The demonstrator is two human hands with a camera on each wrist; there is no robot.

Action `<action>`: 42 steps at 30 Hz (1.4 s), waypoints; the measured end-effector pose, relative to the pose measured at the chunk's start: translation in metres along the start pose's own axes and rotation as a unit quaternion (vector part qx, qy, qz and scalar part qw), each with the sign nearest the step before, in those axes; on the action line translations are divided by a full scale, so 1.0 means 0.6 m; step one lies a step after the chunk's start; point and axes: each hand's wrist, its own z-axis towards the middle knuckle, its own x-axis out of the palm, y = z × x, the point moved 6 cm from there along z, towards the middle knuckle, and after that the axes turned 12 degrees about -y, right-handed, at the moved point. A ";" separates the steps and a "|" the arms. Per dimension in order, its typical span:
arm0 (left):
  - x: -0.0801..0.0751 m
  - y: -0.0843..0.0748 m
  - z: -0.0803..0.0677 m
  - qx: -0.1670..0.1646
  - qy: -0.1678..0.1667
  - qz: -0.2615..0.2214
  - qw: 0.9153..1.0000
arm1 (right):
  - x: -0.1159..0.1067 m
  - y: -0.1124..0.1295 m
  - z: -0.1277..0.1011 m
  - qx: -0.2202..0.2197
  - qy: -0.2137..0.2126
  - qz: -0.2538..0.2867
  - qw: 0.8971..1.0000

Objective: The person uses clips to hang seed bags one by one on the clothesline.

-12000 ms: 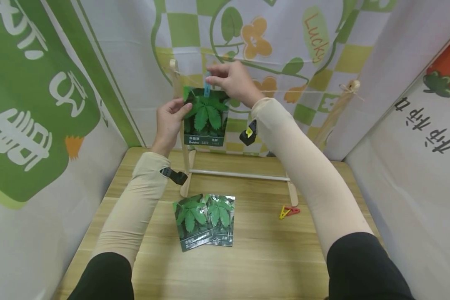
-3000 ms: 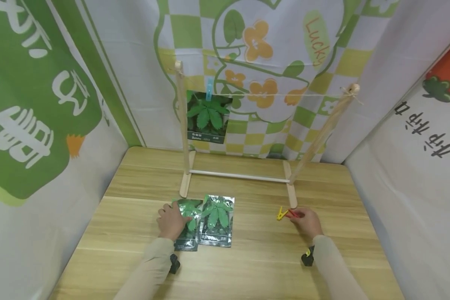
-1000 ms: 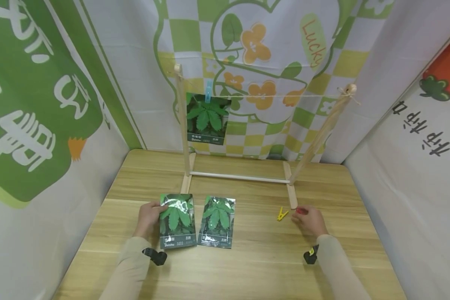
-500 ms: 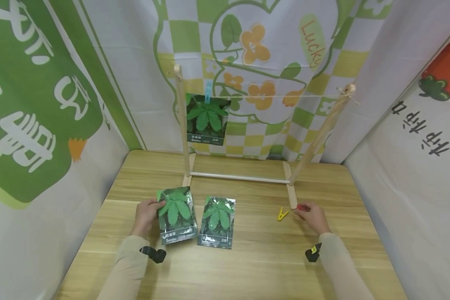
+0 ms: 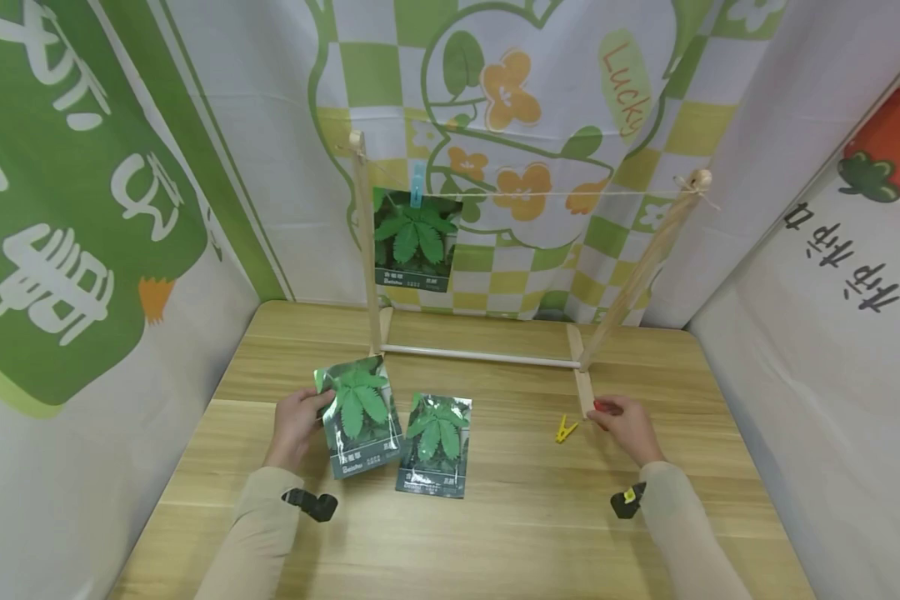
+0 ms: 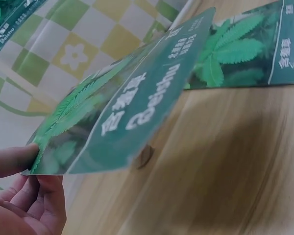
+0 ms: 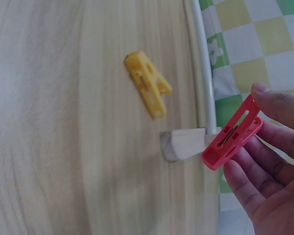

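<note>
My left hand [image 5: 296, 425] pinches the left edge of a green seed packet [image 5: 357, 417] with a leaf picture. In the left wrist view that packet is tilted up off the table, thumb on its face. A second seed packet [image 5: 435, 446] lies flat just to its right. My right hand [image 5: 626, 427] holds a red clothespin [image 7: 232, 133] between thumb and fingers, above the foot of the stand. A yellow clothespin [image 5: 566, 429] lies on the table to its left. A third seed packet [image 5: 412, 242] hangs from the string by a blue clothespin [image 5: 417, 185].
A wooden stand [image 5: 637, 271] with a white crossbar [image 5: 480, 356] rises at the back of the table [image 5: 495, 550]. A thin string [image 5: 570, 192] runs between its posts. Printed cloth [image 5: 375, 71] closes off the back and sides.
The left hand has drawn one packet left from its neighbour, then raised and tilted it. The right hand has picked up the red clothespin from beside the yellow one. Earlier, both hands were at the hanging packet.
</note>
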 end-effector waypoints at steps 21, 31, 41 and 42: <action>0.009 -0.050 -0.021 0.014 -0.004 -0.035 0.999 | -0.050 0.063 0.010 -0.004 -0.031 0.053 0.998; 0.015 -0.069 -0.021 0.016 -0.009 -0.072 0.997 | -0.064 0.093 0.012 -0.019 -0.034 0.082 0.996; 0.021 -0.100 -0.021 0.065 -0.027 -0.045 0.997 | -0.102 0.115 0.021 -0.027 -0.084 0.103 0.991; 0.023 -0.103 -0.021 0.069 -0.029 -0.044 0.996 | -0.106 0.117 0.022 -0.027 -0.090 0.104 0.990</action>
